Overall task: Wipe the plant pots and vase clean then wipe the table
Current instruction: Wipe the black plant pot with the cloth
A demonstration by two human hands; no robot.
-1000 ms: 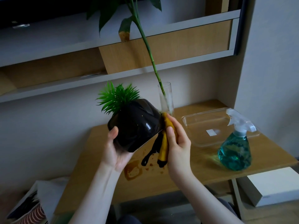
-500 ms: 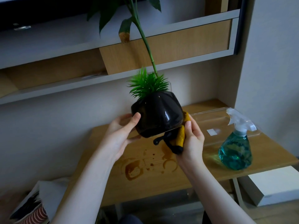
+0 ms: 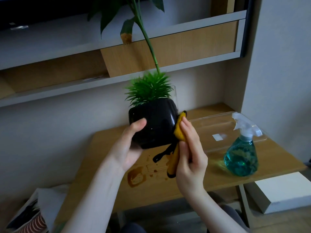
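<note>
The left hand (image 3: 127, 145) cups one glossy black plant pot (image 3: 153, 125) from below and behind, thumb pressed across its front, its grip clenched on the pot and holding it in the air above the desk (image 3: 193, 179). The right hand (image 3: 190, 153) rises palm-inward beside it, fingers extended upward, its grip pinching one yellow cloth (image 3: 179, 132) flat against the pot's right flank; the cloth's dark-edged tail hangs down below the pot. The pot sits upright between the two hands, a spiky green plant (image 3: 149, 88) sprouting from its top. Behind it one clear glass vase (image 3: 175, 96) is mostly hidden, its single tall green stem (image 3: 149, 44) leaning up and left. On the desk below lie brown stains (image 3: 136, 177). To the right stand one clear tray (image 3: 217, 125) and one spray bottle (image 3: 241, 157) of teal liquid.
</note>
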